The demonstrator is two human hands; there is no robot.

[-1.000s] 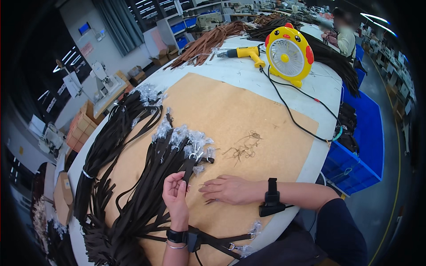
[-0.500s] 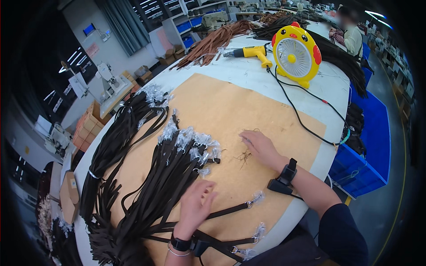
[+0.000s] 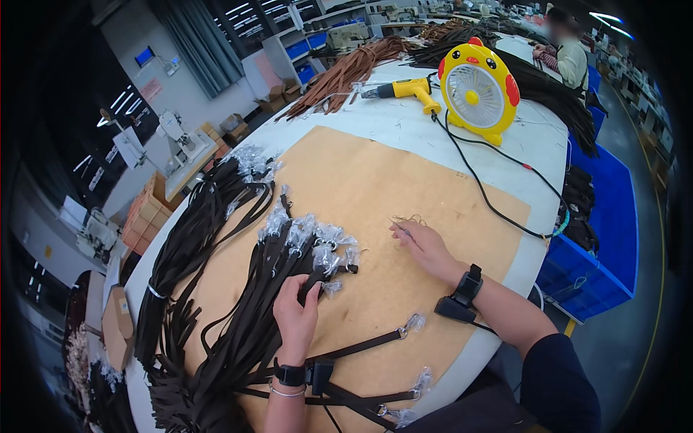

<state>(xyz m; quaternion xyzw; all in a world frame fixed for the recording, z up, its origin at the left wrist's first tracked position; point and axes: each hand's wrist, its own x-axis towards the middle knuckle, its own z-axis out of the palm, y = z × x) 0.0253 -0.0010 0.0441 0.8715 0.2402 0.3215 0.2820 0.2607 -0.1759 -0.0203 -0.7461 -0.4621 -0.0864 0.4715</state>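
My left hand [image 3: 297, 310] is closed around the end of a black strap [image 3: 315, 278], just below its plastic-wrapped metal clasp [image 3: 326, 258]. That strap lies at the right edge of a thick bundle of black straps [image 3: 249, 303], whose clasps are bunched at the far end. To the right, my right hand [image 3: 427, 252] is pinched over the tan board, with thin dark threads [image 3: 410, 219] sticking out at its fingertips. A slim greyish thing also shows there, too small to name. Loose straps with wrapped clasps [image 3: 368, 343] lie nearer to me.
A tan board [image 3: 361, 166] covers much of the white table [image 3: 538, 137]. Beyond it stand a yellow chick-shaped fan [image 3: 473, 94] and a yellow heat gun [image 3: 408, 88] with a black cable. Another tied strap bundle [image 3: 188, 231] lies left. A blue bin [image 3: 599, 267] stands right; a person sits far off.
My left hand has moved up and left from the bare board and closed on a strap end. The threads lying under my right hand have left the board and now show at its fingertips.
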